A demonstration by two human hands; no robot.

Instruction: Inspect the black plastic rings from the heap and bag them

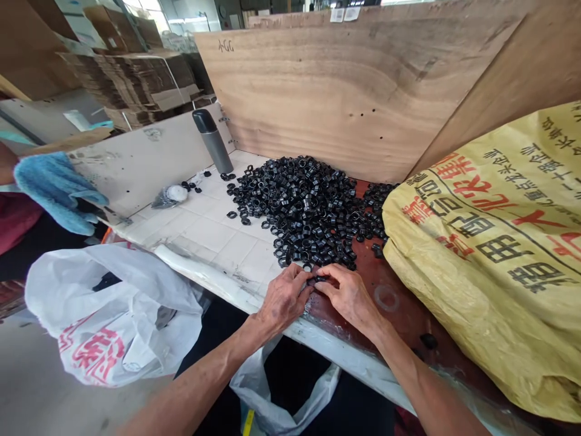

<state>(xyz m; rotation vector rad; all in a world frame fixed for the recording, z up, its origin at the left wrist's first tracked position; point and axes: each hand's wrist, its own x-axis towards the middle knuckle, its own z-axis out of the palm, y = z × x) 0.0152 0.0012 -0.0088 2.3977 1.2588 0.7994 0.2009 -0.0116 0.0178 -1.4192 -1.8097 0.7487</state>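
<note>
Black rings (304,212) lie in a big heap on the table. The heap sits on white tiles (206,233) and a brown board (399,309). Tall wood boards (345,97) stand behind it like walls. A yellow sack (481,260) with red and black writing sits just beside the heap on the right. A white plastic bag (109,309) with something dark inside sits off the near table edge on the left. Another white bag (285,393) hangs below that edge. Bare tiles lie left of the hands. The left hand (285,298) and right hand (349,297) are close together at the front of the heap, fingers curled, pinching one small black ring (319,280).
</note>
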